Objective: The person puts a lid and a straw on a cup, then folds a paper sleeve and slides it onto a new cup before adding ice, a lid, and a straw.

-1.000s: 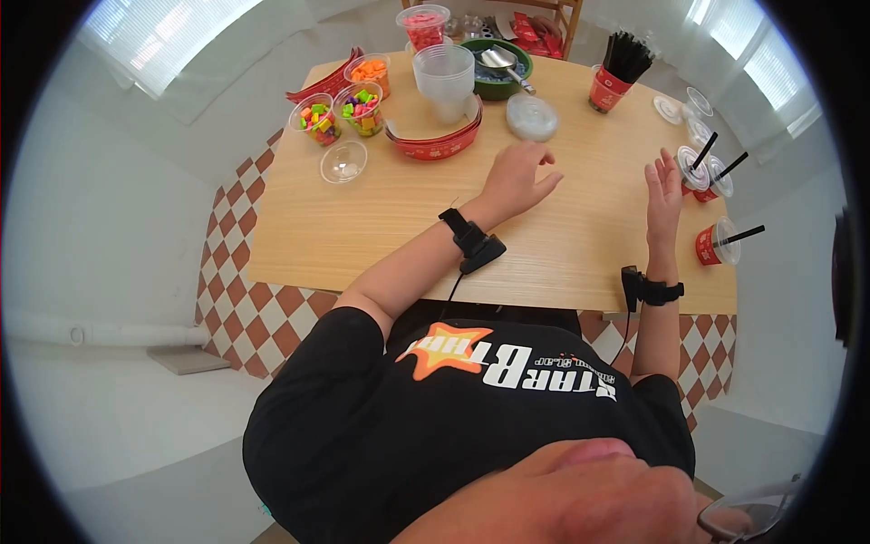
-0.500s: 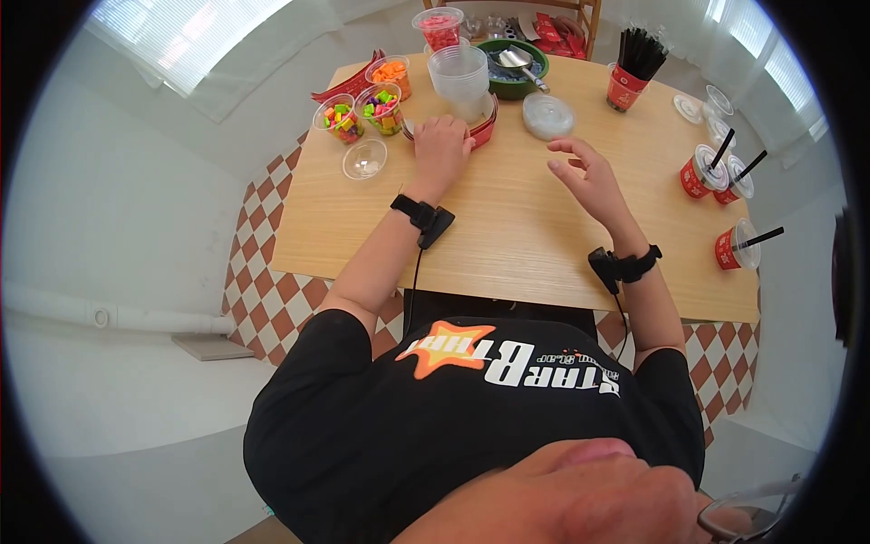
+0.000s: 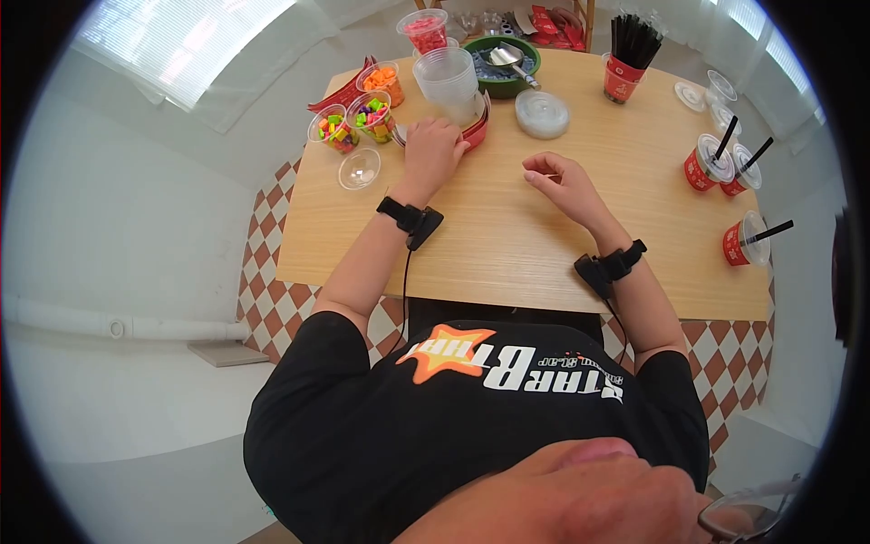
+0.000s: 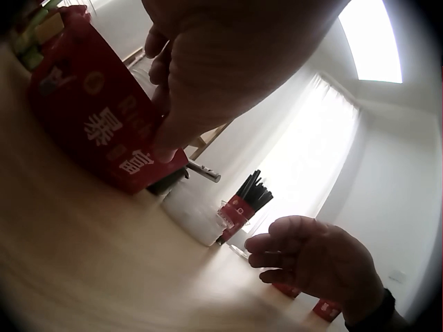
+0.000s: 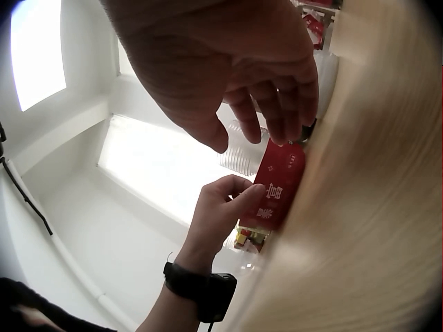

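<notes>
My left hand (image 3: 433,152) grips the near left part of a stack of red paper cup sleeves (image 3: 478,134). The left wrist view shows the thumb against the printed outer face of the sleeves (image 4: 90,114), with the other fingers behind the edge. Beside the sleeves stands a stack of clear plastic cups (image 3: 446,80). My right hand (image 3: 564,188) hovers over the table to the right, its fingers loosely bent and holding nothing. A stack of clear lids (image 3: 542,116) lies just beyond it.
Cups of colourful pieces (image 3: 333,134) and orange pieces (image 3: 381,83) stand left, near a clear domed lid (image 3: 360,169). A green bowl (image 3: 529,72) with a metal scoop (image 3: 505,57) sits behind. At right are a straw holder (image 3: 621,83) and lidded drink cups (image 3: 701,168).
My left hand has moved left onto the red cup sleeves and grips them. My right hand has swung left from beside the drink cups toward the table's middle.
</notes>
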Motion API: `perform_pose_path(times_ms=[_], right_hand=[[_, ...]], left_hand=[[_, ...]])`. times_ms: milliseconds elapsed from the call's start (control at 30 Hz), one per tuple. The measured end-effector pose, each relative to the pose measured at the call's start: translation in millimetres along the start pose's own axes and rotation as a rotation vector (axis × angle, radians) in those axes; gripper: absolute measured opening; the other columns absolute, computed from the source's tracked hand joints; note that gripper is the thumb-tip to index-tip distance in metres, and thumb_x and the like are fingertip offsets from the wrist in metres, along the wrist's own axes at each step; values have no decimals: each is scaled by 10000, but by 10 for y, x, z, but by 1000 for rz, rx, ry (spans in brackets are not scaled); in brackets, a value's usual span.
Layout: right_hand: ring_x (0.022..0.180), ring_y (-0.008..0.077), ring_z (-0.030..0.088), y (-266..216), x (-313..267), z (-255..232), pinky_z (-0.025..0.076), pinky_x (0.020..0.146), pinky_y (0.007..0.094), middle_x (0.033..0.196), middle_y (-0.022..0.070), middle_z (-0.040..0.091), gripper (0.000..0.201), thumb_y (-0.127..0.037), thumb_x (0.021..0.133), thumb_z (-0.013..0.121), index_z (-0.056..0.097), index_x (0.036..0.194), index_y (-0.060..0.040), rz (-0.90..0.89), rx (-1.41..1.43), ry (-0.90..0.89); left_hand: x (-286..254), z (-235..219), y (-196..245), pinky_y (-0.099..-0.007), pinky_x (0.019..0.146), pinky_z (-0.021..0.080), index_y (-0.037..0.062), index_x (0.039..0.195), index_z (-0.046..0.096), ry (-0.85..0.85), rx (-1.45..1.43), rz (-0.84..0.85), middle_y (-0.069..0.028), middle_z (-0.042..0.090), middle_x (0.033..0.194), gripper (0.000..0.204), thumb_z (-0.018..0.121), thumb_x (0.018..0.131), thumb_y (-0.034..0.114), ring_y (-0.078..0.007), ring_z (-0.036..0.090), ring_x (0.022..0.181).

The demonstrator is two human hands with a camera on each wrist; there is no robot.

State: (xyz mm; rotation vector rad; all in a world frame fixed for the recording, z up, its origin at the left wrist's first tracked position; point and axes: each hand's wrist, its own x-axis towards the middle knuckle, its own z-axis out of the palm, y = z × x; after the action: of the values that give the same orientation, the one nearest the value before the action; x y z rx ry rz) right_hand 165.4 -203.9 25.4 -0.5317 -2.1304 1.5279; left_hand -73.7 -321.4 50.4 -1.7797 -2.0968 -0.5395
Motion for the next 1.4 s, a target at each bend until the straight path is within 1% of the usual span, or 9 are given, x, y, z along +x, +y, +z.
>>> perform_pose_path(times_ms=[233,433,500,633,800,900,1100,1333,1400], right_hand=[[922,147,654,-23,-16,16,526,815,291,1041,104,697,345,-238,926,682,643,1135,33,36,11,-19],[931,148,632,-26,-16,100,516,821,280,1236,141,613,616,-303,938,679,429,1404,12,-22,220,90],[897,131,616,-86,-20,87,508,768,261,1268,132,584,714,-308,949,666,298,1485,-11,-25,430,190],[860,106,596,-90,-8,-7,492,713,252,1224,110,601,683,-276,962,647,285,1483,-21,-64,541,237],[895,83,555,-177,-3,-74,467,742,236,1190,80,613,467,-225,990,602,397,1366,-39,-223,595,523],[911,78,540,-190,-5,-102,458,768,228,1184,71,614,428,-214,990,599,417,1339,-46,-277,617,536],[867,62,505,-201,-42,-35,434,762,217,1089,36,596,400,-215,966,640,512,1305,-46,-298,391,368],[811,95,488,-260,-60,-90,424,752,239,1021,23,586,433,-186,863,736,617,1258,-58,-395,9,308],[808,115,479,-290,-56,-78,425,759,246,1006,24,578,428,-168,835,741,630,1237,-71,-439,-69,273]], left_hand=[[68,-240,40,-422,766,447,87,753,729,-35,18,36,-62,652,805,159,746,788,241,-266,600,862],[39,-528,412,-414,738,460,57,830,702,202,-199,41,-89,625,798,84,707,802,136,-290,589,830],[-7,-590,658,-413,742,464,60,862,684,182,-311,149,-102,634,843,76,717,807,101,-294,601,833],[-111,-457,942,-404,735,458,69,842,667,133,-345,285,-74,613,870,76,726,804,97,-282,582,819],[-118,-131,843,-367,782,435,43,1019,637,503,-446,120,-94,574,922,213,657,916,229,-255,551,875],[-123,110,727,-354,902,442,17,1215,571,352,-893,-133,-134,608,1084,368,486,1035,327,-243,568,1031],[-108,425,661,-335,1086,382,30,1465,352,143,-1666,-295,-150,481,1417,569,225,1082,430,-228,513,1255],[-187,255,642,-396,1106,375,31,1489,324,58,-1652,-320,-163,479,1420,630,321,1039,472,-248,475,1316],[-183,273,630,-357,1089,368,7,1439,426,108,-1552,-138,-155,502,1355,557,415,969,306,-243,483,1265]])
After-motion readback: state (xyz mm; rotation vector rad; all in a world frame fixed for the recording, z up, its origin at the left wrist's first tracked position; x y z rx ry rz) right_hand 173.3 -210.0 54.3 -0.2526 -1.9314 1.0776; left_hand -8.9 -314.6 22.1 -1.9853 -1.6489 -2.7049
